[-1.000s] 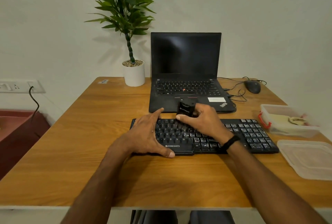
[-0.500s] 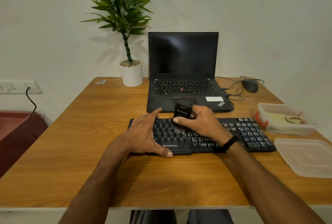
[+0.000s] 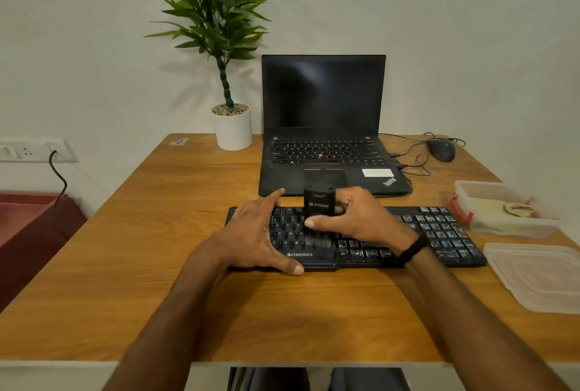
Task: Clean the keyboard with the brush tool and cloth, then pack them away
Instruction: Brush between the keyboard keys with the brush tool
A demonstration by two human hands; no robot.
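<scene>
On the wooden worktop (image 3: 150, 265) a black keyboard (image 3: 439, 233) lies crosswise, just in front of an open laptop (image 3: 323, 139) whose screen is dark. The left hand (image 3: 251, 233) rests flat on the keyboard's left end, released, its fingers straight and spread over the keys and its thumb lying along the front edge near the printed brand name. The right hand (image 3: 361, 221) grasps the brush tool (image 3: 318, 205), a small black block held upright over the middle-left keys, with the thumb across its near face and the fingers curled behind it. Its bristles (image 3: 317, 240) point down onto the lower key rows and show as a blur. A black band (image 3: 412, 249) sits on the right wrist.

To the right of the keyboard, near its far corner, stands a clear container (image 3: 508, 229) with a red clip on its left side. A pale yellow cloth (image 3: 485, 205) lies inside it, with something crumpled on top that cannot be made out. The container's lid (image 3: 539, 277) lies flat on the worktop in front of it, just beside the keyboard's right end. Farther back a dark mouse (image 3: 442, 149) sits right of the laptop among loose cables, and a white plant pot (image 3: 233, 128) stands left of the laptop
</scene>
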